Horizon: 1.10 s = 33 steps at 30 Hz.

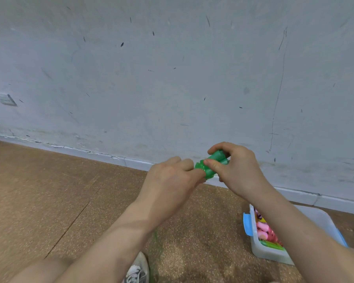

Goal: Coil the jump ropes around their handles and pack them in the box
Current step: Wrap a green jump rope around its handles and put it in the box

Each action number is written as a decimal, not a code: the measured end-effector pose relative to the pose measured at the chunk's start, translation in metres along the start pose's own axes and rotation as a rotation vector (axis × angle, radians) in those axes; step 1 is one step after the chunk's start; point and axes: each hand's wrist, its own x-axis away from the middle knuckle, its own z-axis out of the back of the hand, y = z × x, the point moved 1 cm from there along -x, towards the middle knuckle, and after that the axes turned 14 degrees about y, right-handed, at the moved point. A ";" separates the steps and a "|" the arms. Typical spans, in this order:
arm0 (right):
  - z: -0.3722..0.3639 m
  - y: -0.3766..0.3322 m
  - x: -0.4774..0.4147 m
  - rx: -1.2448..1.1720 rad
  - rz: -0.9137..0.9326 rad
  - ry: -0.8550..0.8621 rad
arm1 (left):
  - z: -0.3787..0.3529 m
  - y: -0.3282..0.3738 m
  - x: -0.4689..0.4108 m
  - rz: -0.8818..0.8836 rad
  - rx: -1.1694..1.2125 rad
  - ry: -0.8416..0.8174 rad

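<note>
Step in hand: coiling. The right hand (236, 170) is clenched around the 2 green handles (218, 158) of a green jump rope (202, 167), held in the air in front of the wall (172, 78), above the floor (49, 190). The left hand (172, 180) pinches the green cord at the wound section. A blurred green strand hangs below the forearms, so winding appears unfinished.

Next move, by judgement: complete the wraps, secure the loose end, then lower the bundle into the box.

Container: translucent plastic box (262, 252) with blue latch (247, 224), on the floor at right, open. Contents: pink, green and yellow items, presumably coiled ropes; partly hidden by the right forearm.
</note>
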 end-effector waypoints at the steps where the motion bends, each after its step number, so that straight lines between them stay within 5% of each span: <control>1: 0.002 0.000 -0.001 0.037 0.046 -0.037 | 0.000 -0.003 0.000 0.005 0.011 0.008; 7: 0.008 -0.008 0.002 0.128 0.279 -0.239 | -0.002 -0.012 -0.004 -0.021 0.028 0.029; 12: 0.018 -0.013 0.000 0.058 0.256 -0.350 | -0.011 -0.019 -0.006 0.111 0.212 0.075; 17: 0.026 -0.012 0.002 -0.225 0.044 -0.516 | -0.003 -0.014 -0.008 0.730 0.839 -0.210; 24: 0.023 -0.008 0.005 -0.646 -0.261 -0.581 | -0.020 -0.004 0.002 1.129 1.421 -0.336; 29: 0.010 -0.010 0.011 -0.980 -0.416 -0.565 | -0.022 0.006 -0.003 1.356 1.526 -0.300; 33: 0.001 -0.010 0.010 -1.115 -0.645 -0.256 | -0.030 0.020 0.003 1.430 1.478 -0.137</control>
